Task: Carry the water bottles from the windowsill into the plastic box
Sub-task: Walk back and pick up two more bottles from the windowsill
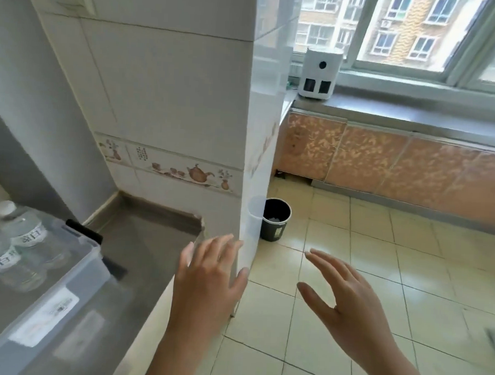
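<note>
Both hands float empty at the counter's outer edge. The left hand (207, 282) spreads its fingers (223, 246) wide over the counter (139, 256) rim, just before the tiled pillar (170, 97) corner. The right hand (346, 304) hangs over open floor (408, 267), fingers straight and loosely parted, gripping nothing. Three water bottles (26, 233) show inside the plastic box (51, 300) at the counter's left end, two lying labelled, a third only by its cap. The windowsill (416, 110) lies well apart across the floor, carrying one white appliance (321, 73). One black bin (276, 220) stands beside the pillar.
</note>
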Demonstrator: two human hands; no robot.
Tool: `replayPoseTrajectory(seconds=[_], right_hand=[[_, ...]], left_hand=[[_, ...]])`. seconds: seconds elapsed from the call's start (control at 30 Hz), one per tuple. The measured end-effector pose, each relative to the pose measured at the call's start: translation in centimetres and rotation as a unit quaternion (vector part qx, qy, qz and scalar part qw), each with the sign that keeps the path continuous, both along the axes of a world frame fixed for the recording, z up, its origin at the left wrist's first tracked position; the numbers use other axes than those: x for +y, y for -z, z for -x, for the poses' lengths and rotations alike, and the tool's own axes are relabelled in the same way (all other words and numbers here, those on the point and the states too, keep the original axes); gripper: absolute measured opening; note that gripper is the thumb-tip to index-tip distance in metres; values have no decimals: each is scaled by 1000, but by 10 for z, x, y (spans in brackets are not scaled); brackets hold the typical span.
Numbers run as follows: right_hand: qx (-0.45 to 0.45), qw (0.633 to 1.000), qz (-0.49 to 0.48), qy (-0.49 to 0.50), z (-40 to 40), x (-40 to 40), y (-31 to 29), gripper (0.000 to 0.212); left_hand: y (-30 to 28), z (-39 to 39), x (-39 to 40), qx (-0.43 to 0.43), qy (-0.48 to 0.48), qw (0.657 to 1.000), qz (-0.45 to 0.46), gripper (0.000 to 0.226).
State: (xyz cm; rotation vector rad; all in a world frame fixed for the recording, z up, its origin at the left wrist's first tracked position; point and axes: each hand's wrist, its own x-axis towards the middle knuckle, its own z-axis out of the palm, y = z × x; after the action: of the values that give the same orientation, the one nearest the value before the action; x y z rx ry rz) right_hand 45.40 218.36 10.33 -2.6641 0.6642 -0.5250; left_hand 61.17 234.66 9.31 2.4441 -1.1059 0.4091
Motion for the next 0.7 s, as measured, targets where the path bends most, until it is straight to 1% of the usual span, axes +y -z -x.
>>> replayPoseTrajectory(seconds=[0.2,0.33,0.53,0.7], right_hand=[[-11,996,-9,91,52,-79,7,54],[-16,991,-17,135,94,-145,8,56],[-17,986,-11,165,157,-249,-1,56],[-33,981,-18,189,187,-319,-1,55]], left_hand=[[6,28,-110,14,92,995,-21,46],[8,60,-192,17,142,990,-17,44],[0,116,-319,15,191,981,-15,44],[1,141,-400,19,234,972,-28,41]])
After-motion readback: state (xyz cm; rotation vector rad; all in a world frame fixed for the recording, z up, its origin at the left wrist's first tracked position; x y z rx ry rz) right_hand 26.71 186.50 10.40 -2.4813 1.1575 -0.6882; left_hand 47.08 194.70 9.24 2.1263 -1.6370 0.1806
